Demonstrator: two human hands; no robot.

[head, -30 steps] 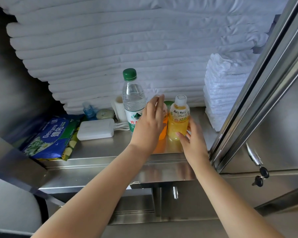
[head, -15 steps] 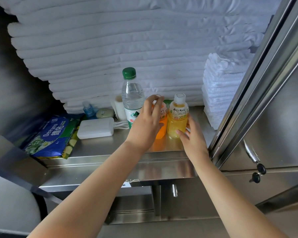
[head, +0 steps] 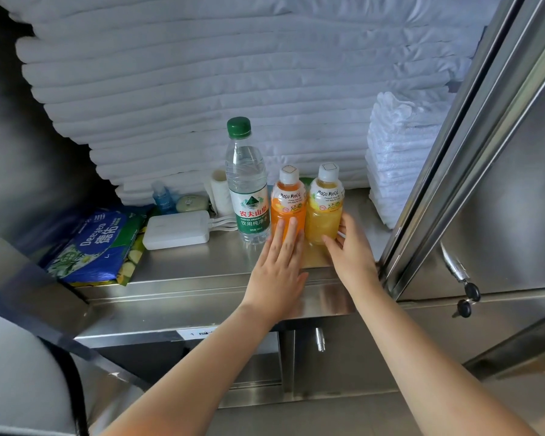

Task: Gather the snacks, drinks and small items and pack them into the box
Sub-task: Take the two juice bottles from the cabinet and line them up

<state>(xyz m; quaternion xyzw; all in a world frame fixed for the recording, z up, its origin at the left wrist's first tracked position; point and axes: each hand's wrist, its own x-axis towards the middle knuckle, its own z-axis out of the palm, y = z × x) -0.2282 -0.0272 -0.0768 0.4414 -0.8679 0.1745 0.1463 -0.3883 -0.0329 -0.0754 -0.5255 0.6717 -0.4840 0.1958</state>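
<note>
Two Mogu Mogu drinks stand side by side on a steel shelf [head: 202, 265]: an orange bottle [head: 288, 196] and a yellow bottle [head: 325, 204]. My left hand [head: 277, 265] lies flat with straight fingers touching the lower front of the orange bottle. My right hand [head: 351, 250] cups the lower right side of the yellow bottle, fingers loosely bent. A clear water bottle [head: 247, 184] with a green cap stands just left of the orange one. A white power bank [head: 177, 229] with cables and a blue-green snack bag [head: 98, 243] lie further left.
Behind the drinks lie a small blue bottle [head: 162, 196], a pale round soap [head: 191, 202] and a white roll [head: 219, 191]. Folded white linen [head: 233, 73] fills the back, a towel stack [head: 400, 152] stands on the right. A steel cabinet door [head: 501, 184] with keys [head: 468, 298] hangs open on the right.
My left hand has dropped from the orange bottle's upper part to its base, uncovering its cap and label. My right hand has closed in on the yellow bottle's side.
</note>
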